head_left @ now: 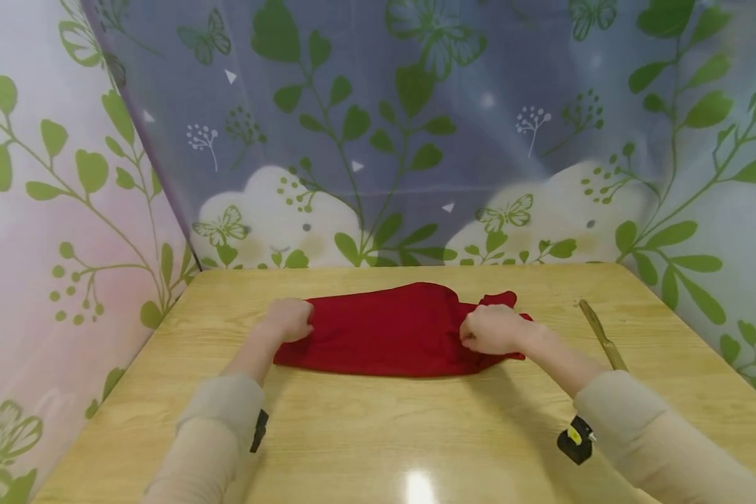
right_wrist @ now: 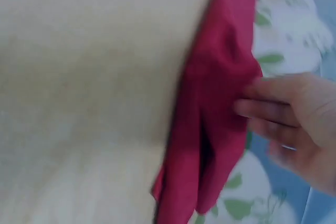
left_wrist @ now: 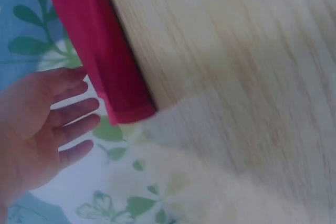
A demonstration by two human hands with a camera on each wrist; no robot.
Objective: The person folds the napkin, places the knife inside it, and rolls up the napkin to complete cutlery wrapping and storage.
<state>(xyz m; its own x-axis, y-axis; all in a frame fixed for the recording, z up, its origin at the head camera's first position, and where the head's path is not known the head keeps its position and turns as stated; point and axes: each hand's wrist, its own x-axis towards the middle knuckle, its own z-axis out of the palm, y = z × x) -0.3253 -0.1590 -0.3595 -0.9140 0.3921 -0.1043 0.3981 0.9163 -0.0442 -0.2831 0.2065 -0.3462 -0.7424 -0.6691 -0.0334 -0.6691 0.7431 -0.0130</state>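
Observation:
A folded red cloth garment (head_left: 378, 332) lies across the wooden table, its left end straight and its right end bunched into loose, narrow pieces. At that left end is my left hand (head_left: 288, 320); in the left wrist view its fingers (left_wrist: 76, 113) are spread and loosely bent, with the uppermost digit touching the hemmed cloth (left_wrist: 113, 72). My right hand (head_left: 494, 329) is over the right part of the garment. Blurred in the right wrist view, its fingertips (right_wrist: 252, 106) touch the creased red fabric (right_wrist: 210, 93), with no cloth visibly gripped.
A long, narrow, brownish-gold object (head_left: 598, 329), shaped like a knife, lies to the right of the garment, partly behind the right forearm. A patterned curtain (head_left: 365, 140) hangs along the table's back edge and sides. Bare wooden tabletop (head_left: 378, 427) shows in front of the garment.

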